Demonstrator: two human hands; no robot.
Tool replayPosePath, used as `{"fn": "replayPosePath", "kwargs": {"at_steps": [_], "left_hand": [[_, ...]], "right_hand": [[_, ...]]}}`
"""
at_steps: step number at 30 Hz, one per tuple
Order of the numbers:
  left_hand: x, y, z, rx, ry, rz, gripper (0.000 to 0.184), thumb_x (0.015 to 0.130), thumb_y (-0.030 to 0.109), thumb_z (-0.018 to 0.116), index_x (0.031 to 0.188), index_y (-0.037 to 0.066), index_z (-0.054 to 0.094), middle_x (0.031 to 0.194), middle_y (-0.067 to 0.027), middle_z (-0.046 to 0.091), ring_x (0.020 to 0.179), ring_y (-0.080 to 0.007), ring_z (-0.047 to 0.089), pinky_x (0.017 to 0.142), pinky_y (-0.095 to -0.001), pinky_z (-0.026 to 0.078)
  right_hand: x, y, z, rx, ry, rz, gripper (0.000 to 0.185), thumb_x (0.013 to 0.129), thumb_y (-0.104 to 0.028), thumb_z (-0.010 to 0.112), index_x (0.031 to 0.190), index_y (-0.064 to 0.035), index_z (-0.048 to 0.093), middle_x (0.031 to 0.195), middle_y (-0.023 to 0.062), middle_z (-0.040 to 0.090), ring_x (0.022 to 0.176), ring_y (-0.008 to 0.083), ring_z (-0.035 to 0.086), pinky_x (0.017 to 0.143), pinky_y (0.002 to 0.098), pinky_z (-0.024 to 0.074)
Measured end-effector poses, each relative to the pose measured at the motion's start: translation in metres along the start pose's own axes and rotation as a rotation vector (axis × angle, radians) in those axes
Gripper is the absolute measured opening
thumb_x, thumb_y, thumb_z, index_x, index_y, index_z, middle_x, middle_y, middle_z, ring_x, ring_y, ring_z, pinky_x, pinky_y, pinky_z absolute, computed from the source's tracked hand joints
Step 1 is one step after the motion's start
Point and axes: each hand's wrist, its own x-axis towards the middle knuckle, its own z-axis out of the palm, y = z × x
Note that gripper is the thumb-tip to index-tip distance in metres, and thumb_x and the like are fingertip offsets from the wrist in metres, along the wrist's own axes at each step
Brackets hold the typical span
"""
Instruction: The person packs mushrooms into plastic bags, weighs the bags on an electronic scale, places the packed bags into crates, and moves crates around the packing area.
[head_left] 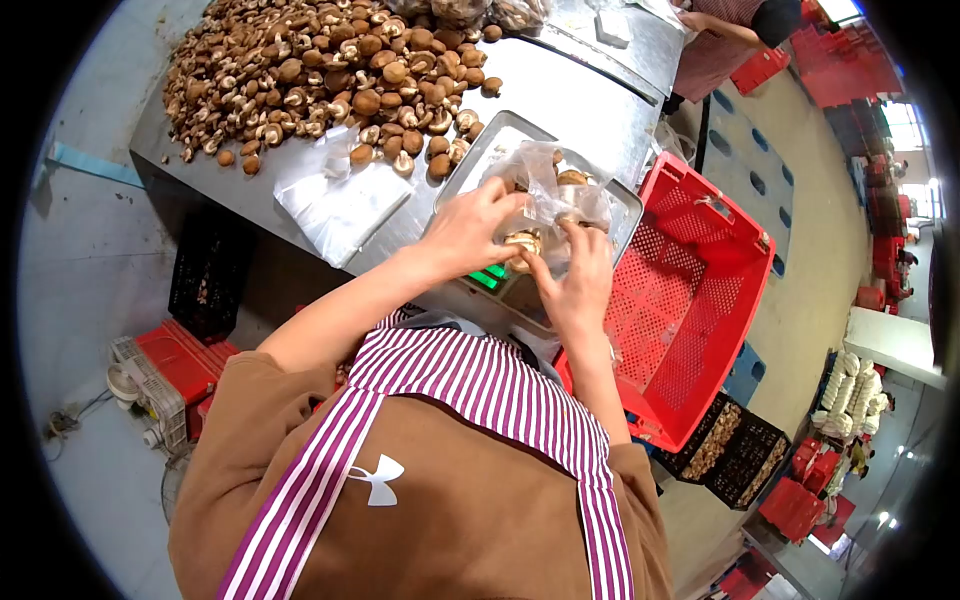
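Observation:
A clear plastic bag (pixel 545 185) with brown mushrooms (pixel 572 177) inside lies on the metal tray of a scale (pixel 507 128), whose green display (pixel 489 276) glows below my hands. My left hand (pixel 472 228) is closed on the bag's left side, thumb and fingers pinching near its mouth. From the right, my right hand (pixel 578 280) grips the bag's near edge, its thumb close to the left one. A pale-gilled mushroom (pixel 524 243) shows between the two hands. Flat, unused plastic bags (pixel 345 200) lie on the steel table to the left of the scale.
A large heap of mushrooms (pixel 330 70) covers the far left of the steel table (pixel 580 95). To the right stands a red perforated crate (pixel 690 300), with black crates (pixel 722 450) of mushrooms below it. Another person's arm (pixel 722 27) is at the far table end.

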Motion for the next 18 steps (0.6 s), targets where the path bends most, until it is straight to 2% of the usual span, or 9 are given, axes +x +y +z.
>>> {"fn": "replayPosePath", "kwargs": {"at_steps": [1,3,5,7,9,13,15,17,18], "left_hand": [[0.005,-0.001,0.007,0.081,-0.04,0.007,0.037,0.077,0.024,0.077,0.109,0.01,0.068,0.103,-0.0132,0.059,0.089,-0.0321,0.062,0.077,-0.0431,0.051],[0.014,-0.008,0.013,0.011,-0.004,-0.016,0.022,0.079,0.02,0.074,0.097,0.008,0.069,0.094,-0.0139,0.058,0.086,-0.0303,0.061,0.074,-0.0414,0.05],[0.023,-0.007,0.003,-0.329,0.208,-0.032,0.013,0.082,0.013,0.069,0.089,0.003,0.068,0.089,-0.0109,0.058,0.083,-0.0238,0.061,0.071,-0.036,0.049],[0.018,-0.007,-0.018,-0.676,0.306,-0.164,0.008,0.085,0.003,0.059,0.087,-0.004,0.063,0.085,-0.0024,0.057,0.081,-0.0119,0.055,0.069,-0.0271,0.045],[0.01,-0.003,-0.04,-0.811,0.342,-0.258,0.008,0.085,0.003,0.058,0.086,-0.002,0.064,0.085,-0.0033,0.057,0.079,-0.0116,0.055,0.07,-0.0256,0.044],[-0.007,-0.032,-0.028,-0.693,0.234,-0.206,0.009,0.085,0.002,0.057,0.084,-0.002,0.065,0.086,-0.0041,0.059,0.079,-0.0116,0.056,0.071,-0.0253,0.045],[-0.011,-0.018,-0.027,-0.648,0.179,-0.264,0.01,0.086,0.003,0.057,0.082,-0.002,0.065,0.086,-0.0045,0.06,0.078,-0.0118,0.057,0.072,-0.0257,0.045],[-0.008,-0.014,-0.023,-0.66,0.201,-0.272,0.015,0.09,0.007,0.059,0.08,-0.001,0.067,0.087,-0.0025,0.062,0.078,-0.0092,0.054,0.071,-0.0248,0.043],[-0.006,-0.01,-0.024,-0.675,0.208,-0.268,0.014,0.089,0.006,0.059,0.081,-0.002,0.067,0.087,-0.0033,0.062,0.079,-0.0102,0.056,0.072,-0.0251,0.044]], "right_hand": [[0.003,0.005,0.007,-0.003,0.004,-0.001,0.026,0.08,-0.012,0.074,0.101,-0.0006,0.062,0.093,0.0118,0.059,0.09,0.0314,0.058,0.079,0.0409,0.0472],[0.009,0.023,0.02,0.026,-0.062,-0.037,0.017,0.081,-0.01,0.071,0.092,-0.0011,0.062,0.088,0.0117,0.058,0.088,0.0339,0.058,0.078,0.0427,0.0462],[0.017,0.032,0.007,0.553,0.038,0.229,0.007,0.089,-0.006,0.063,0.086,-0.0015,0.059,0.081,0.0079,0.058,0.077,0.0206,0.058,0.072,0.0323,0.046],[0.025,0.033,-0.024,0.802,0.237,0.378,0.009,0.096,-0.006,0.056,0.089,-0.0019,0.059,0.085,0.003,0.059,0.079,0.0117,0.056,0.073,0.0266,0.0465],[0.02,0.046,-0.036,0.903,0.372,0.455,0.01,0.1,-0.006,0.052,0.092,-0.0023,0.058,0.089,0.0008,0.059,0.083,0.009,0.056,0.077,0.0253,0.0474],[0.002,0.068,-0.035,0.796,0.172,0.499,0.008,0.1,-0.008,0.054,0.097,-0.0011,0.056,0.093,0.0012,0.059,0.087,0.0097,0.057,0.082,0.0258,0.048],[0.003,0.065,-0.032,0.771,0.209,0.471,0.007,0.098,-0.006,0.055,0.102,-0.0005,0.056,0.093,0.0033,0.06,0.09,0.0128,0.058,0.084,0.0267,0.0479],[0.021,0.03,-0.046,0.466,0.478,0.315,0.012,0.096,-0.003,0.055,0.107,0.0001,0.056,0.098,0.0059,0.06,0.093,0.0164,0.059,0.086,0.0289,0.0474],[0.024,0.021,-0.05,0.518,0.471,0.207,0.02,0.092,0.0,0.057,0.112,0.0001,0.057,0.105,0.0107,0.06,0.098,0.0201,0.059,0.088,0.0316,0.047]]}}
